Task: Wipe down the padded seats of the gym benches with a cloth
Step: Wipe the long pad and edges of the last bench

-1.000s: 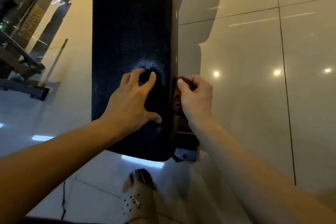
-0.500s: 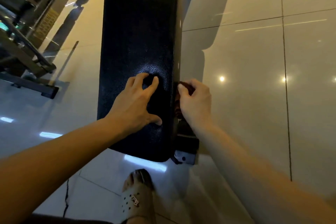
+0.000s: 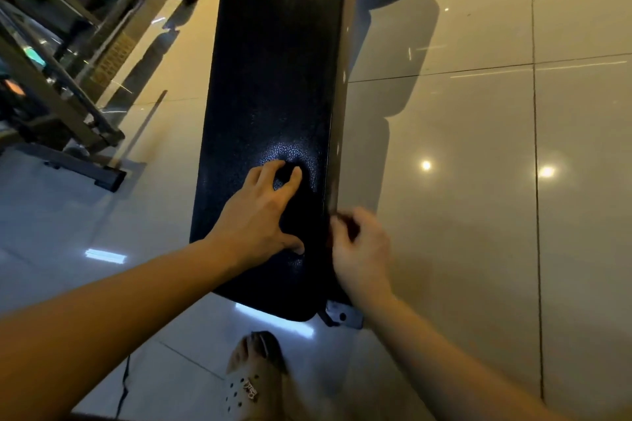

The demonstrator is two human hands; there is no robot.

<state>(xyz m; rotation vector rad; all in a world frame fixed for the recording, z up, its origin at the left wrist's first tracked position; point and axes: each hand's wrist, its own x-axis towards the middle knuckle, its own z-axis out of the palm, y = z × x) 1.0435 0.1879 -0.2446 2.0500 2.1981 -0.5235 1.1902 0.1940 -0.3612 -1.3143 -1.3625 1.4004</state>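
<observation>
L hand (image 3: 261, 215) splayed, fingertips on pad (image 3: 273, 79), holding nothing; R hand (image 3: 364, 246) curled round cloth (image 3: 351, 232) at pad's edge

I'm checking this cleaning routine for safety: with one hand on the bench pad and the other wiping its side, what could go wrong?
The right hand holds the cloth against the side of the padded seat, near the metal bracket at its corner; a stroke toward it might scrape knuckles. The left hand rests on the seat above a glossy tiled floor, with a sandalled foot close by; a slip seems possible.
</observation>
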